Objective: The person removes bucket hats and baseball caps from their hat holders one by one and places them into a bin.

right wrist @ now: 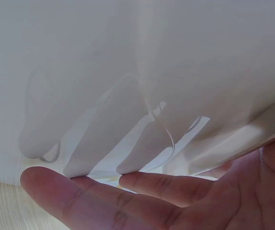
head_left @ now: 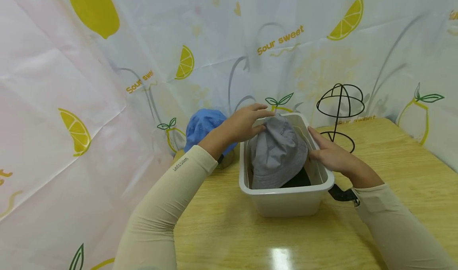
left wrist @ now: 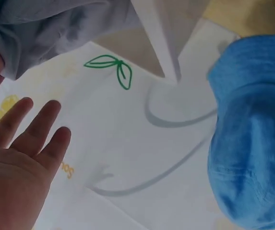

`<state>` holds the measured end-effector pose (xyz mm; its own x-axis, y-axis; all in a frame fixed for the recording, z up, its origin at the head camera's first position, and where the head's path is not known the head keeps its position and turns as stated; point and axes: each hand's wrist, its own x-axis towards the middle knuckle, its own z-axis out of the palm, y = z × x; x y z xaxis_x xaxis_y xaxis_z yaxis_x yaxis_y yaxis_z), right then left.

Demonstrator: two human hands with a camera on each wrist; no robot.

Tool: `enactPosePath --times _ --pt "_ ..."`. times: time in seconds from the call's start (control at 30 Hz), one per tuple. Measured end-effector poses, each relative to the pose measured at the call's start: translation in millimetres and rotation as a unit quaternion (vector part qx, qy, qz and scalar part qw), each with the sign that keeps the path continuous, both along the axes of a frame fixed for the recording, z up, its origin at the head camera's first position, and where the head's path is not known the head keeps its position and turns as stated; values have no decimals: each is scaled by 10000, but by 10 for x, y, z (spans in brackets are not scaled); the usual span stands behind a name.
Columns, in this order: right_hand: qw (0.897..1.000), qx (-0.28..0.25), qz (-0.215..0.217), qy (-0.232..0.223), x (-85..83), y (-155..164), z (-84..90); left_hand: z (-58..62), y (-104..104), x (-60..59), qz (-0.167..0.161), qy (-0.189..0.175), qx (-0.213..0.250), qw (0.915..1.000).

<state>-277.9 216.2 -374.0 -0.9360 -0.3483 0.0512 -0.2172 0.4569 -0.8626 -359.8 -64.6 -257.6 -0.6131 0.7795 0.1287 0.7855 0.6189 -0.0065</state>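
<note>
A grey bucket hat (head_left: 277,152) sits crown-up in a white plastic bin (head_left: 286,190) on a wooden table, over something black (head_left: 298,179). My left hand (head_left: 247,123) rests on the hat's far side, near the bin's back rim. In the left wrist view its fingers (left wrist: 17,158) are straight and the thumb touches the grey hat (left wrist: 55,28). My right hand (head_left: 329,152) lies along the bin's right rim, with the thumb side against the hat. The right wrist view shows its straight fingers (right wrist: 142,201) flat on the bin's outer wall (right wrist: 151,57).
A blue hat (head_left: 202,125) (left wrist: 252,134) stands behind my left forearm by the lemon-print curtain. A bare black wire hat stand (head_left: 340,103) rises at the back right. The wooden table (head_left: 250,230) stretches toward me in front of the bin.
</note>
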Motion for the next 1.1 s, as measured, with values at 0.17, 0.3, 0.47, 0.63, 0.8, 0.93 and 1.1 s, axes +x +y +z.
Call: enactPosePath --times 0.17,0.3,0.47,0.63,0.8,0.93,1.1 --pt "10000 15 -13 15 0 3 -10 -11 -6 -16 -184 413 -551 9975" --pt "10000 12 2 -6 -3 2 -15 -26 -17 -17 -88 408 -1050 9936" --pt "10000 -7 15 -44 -7 2 -9 -46 -31 -5 113 120 -1656 9861" --pt "10000 -22 -15 -86 3 8 1 -94 -20 0 85 83 -1947 9808" --pt "9999 -36 -35 -92 0 14 -9 -159 12 5 49 71 -2198 9755" --pt "9999 -57 -38 -99 -3 12 -15 -197 55 15 14 85 -2396 9708" --pt "10000 -71 -4 -68 -4 5 -10 -238 119 37 -110 203 -2607 9651"
